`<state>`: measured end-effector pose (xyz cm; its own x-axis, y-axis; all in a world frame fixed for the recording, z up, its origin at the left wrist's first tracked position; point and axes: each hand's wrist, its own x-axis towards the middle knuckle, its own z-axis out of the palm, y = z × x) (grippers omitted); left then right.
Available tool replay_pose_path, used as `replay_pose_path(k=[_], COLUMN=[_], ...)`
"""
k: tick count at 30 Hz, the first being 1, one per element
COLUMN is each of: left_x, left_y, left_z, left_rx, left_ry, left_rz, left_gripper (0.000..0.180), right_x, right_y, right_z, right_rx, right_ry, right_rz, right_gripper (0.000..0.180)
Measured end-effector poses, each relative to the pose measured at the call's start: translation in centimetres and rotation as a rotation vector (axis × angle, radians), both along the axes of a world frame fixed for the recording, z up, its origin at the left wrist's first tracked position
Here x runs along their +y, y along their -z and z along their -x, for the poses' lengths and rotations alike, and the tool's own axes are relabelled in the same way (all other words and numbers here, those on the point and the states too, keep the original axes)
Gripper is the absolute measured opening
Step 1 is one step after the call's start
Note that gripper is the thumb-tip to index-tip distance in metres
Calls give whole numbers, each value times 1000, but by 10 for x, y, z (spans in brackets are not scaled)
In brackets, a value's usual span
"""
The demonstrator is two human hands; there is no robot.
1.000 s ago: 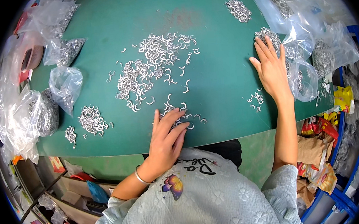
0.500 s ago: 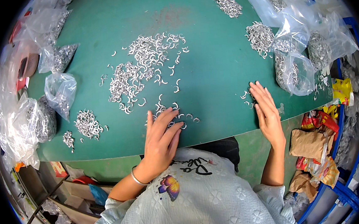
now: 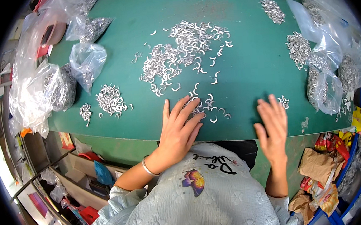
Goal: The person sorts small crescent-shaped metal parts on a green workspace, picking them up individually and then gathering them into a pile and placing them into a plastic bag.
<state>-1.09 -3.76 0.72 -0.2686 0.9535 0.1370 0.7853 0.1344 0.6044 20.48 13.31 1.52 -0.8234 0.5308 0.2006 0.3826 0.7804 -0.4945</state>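
Observation:
My left hand (image 3: pixel 179 127) lies palm down near the table's front edge, fingers spread. Its fingertips touch a loose cluster of small silver crescent-shaped metal pieces (image 3: pixel 209 103), partly covering it. Nothing is gripped in it. My right hand (image 3: pixel 273 122), slightly blurred, hovers over or rests on the table with fingers apart and holds nothing visible. Just right of its fingertips sits a small group of the same pieces (image 3: pixel 283 102). Beyond my hands, the largest heap of crescents (image 3: pixel 188 45) spreads across the middle of the green table (image 3: pixel 237 79).
Smaller heaps lie at the left (image 3: pixel 111 100) and right (image 3: pixel 298 50). Clear plastic bags of metal pieces, such as an open bag (image 3: pixel 87 64) and another (image 3: pixel 329 91), line both sides. Shelving (image 3: pixel 80 174) stands below left; paper bags (image 3: pixel 316 163) are below right.
The view has shifted, so the table's contents appear farther right. My right hand has moved left past the small group, its fingers spreading. My left hand has slid slightly left, uncovering more crescents.

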Motion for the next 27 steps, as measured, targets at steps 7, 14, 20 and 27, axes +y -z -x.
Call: replay_pose_path(k=[7,14,20,27], left_x=[-5,11,1,0], left_y=[9,8,9,11], left_z=[2,-13,-6,-4], left_rx=[-30,44,18,55], left_ry=[-49,34,-57,-24], left_rz=[-126,-79,-81,-75], left_gripper=[29,37,30,30], right_x=[-24,-28,-22,-23], right_y=[-2,-6,1,4], right_z=[34,45,30,43], right_rx=[-173,-167,-146,-90], right_ry=[-221,-219,-134,-211], right_rz=[11,81,43,152], right_gripper=[47,56,44,43])
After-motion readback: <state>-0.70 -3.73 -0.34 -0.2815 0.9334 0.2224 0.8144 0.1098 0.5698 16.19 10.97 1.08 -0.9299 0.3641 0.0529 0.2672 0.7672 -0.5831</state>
